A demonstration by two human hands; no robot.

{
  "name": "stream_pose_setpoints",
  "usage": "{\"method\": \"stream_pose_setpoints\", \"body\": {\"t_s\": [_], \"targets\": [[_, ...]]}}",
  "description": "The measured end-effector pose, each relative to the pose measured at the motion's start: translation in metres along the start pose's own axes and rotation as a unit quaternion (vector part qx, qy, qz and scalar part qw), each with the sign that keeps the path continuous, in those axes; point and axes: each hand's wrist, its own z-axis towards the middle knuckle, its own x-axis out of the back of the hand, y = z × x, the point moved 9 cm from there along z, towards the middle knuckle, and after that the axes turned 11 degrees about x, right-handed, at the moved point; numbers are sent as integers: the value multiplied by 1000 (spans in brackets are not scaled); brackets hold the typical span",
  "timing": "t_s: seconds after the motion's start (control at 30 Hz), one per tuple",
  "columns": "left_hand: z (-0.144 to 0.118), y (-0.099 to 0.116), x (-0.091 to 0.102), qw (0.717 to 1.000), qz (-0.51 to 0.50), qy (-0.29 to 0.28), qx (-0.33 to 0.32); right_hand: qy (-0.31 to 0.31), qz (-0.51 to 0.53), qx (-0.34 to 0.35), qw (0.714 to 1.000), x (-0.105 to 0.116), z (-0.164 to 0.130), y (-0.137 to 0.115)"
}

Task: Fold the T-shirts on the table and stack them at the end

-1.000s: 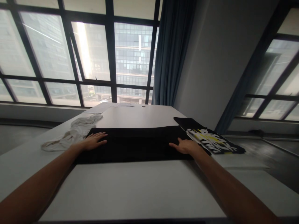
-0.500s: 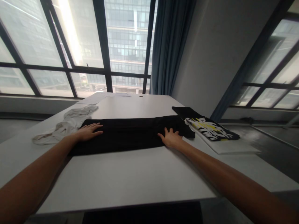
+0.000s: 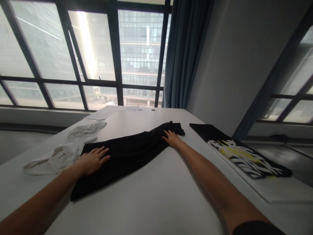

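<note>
A long strip of black cloth, which looks like a folded garment, lies slantwise across the white table. On its near left part rests my left hand, palm down with the fingers stretched. My right hand lies on the narrower far right part, its fingers spread over the fabric. The right end of the cloth is bunched just beyond that hand. I cannot tell what kind of garment it is.
To the left lies a crumpled white garment. Folded black clothing with a white and yellow pattern is at the right, on a white board. Papers lie at the far end, before the windows.
The black cloth has gone from lying nearly straight across to slanting, its right end now farther away, bunched and apart from the patterned clothing. My right hand moved with it; the view has shifted.
</note>
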Motion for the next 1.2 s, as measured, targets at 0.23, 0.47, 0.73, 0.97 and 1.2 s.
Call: {"method": "stream_pose_setpoints", "body": {"t_s": [0.23, 0.47, 0.73, 0.97, 1.2], "targets": [[7, -6, 3, 998, -5, 64, 13, 13, -9, 78, 997, -7, 105, 4], [-5, 16, 23, 993, -74, 64, -59, 29, -109, -17, 993, 10, 129, 60], [-13, -22, 18, 975, -149, -41, -157, 62, -142, -90, 984, 42, 57, 26], [-22, 11, 38, 976, -123, 39, -174, -45, 118, 269, 955, 41, -37, -116], [-60, 67, 51, 959, -157, 55, -228, 91, 145, 306, 937, 47, -119, -158]]}}
